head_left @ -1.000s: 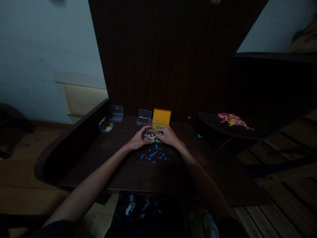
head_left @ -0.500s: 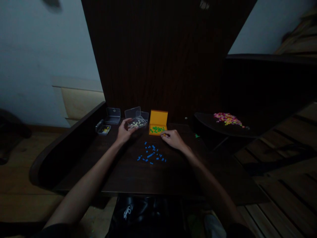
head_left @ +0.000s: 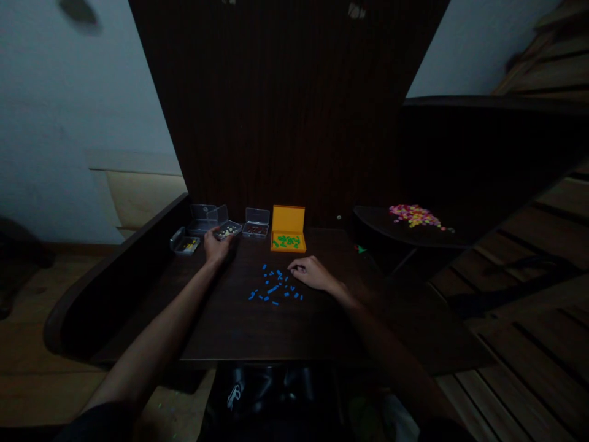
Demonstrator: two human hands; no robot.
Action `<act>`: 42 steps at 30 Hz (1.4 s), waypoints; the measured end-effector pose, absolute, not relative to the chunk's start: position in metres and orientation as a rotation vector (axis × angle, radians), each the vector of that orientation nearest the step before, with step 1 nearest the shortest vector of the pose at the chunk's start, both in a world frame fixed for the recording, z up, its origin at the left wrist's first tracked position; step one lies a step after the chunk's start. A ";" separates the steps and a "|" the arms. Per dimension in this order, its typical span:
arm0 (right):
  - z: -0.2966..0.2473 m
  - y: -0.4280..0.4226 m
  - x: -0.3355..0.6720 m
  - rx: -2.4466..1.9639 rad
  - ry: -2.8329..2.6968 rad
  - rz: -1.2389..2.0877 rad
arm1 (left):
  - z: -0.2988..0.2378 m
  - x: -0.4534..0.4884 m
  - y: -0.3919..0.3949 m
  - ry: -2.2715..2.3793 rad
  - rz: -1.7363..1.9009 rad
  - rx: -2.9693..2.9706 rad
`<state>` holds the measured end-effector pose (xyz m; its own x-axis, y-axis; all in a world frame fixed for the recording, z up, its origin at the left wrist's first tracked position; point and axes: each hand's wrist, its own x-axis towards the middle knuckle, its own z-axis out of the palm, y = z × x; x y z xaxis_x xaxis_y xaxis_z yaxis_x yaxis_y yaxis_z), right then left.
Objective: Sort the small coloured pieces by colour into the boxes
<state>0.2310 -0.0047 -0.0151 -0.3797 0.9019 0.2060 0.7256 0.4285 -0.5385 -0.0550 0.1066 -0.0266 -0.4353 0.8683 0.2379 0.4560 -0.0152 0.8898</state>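
Note:
My left hand (head_left: 217, 247) is closed on the edge of a clear plastic box (head_left: 235, 230) with its lid raised and small whitish pieces inside. My right hand (head_left: 311, 273) is low over the dark table, with its fingers curled together at the right of scattered small blue pieces (head_left: 273, 289). Whether anything is between those fingertips is too small to see. Beyond that hand stands an orange-yellow box (head_left: 289, 220) with its lid up, holding small green pieces (head_left: 288, 241).
Another open clear box (head_left: 256, 230) with dark reddish pieces stands left of the orange-yellow one. At far left is a small clear box (head_left: 184, 245) with yellow pieces. Pink and yellow pieces (head_left: 416, 215) lie heaped on a corner shelf (head_left: 381, 222). A green piece (head_left: 361, 249) lies near the shelf.
My left hand has moved left with the clear box of whitish pieces, uncovering the box with reddish pieces. My right hand has drawn back from the orange-yellow box toward the blue pieces.

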 end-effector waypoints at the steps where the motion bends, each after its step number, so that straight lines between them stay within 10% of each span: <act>1: -0.016 -0.005 0.230 -1.376 -2.217 0.515 | -0.027 -0.054 0.107 1.879 1.433 1.381; 42: 0.000 0.006 0.216 -1.305 -2.106 0.458 | -0.022 -0.057 0.086 2.001 0.947 1.860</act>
<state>0.2164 0.0063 -0.0004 -0.3261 0.8907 0.3167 0.6790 0.4538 -0.5771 -0.0573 0.0860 -0.0223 -0.1540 0.9576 0.2434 0.7954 -0.0260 0.6056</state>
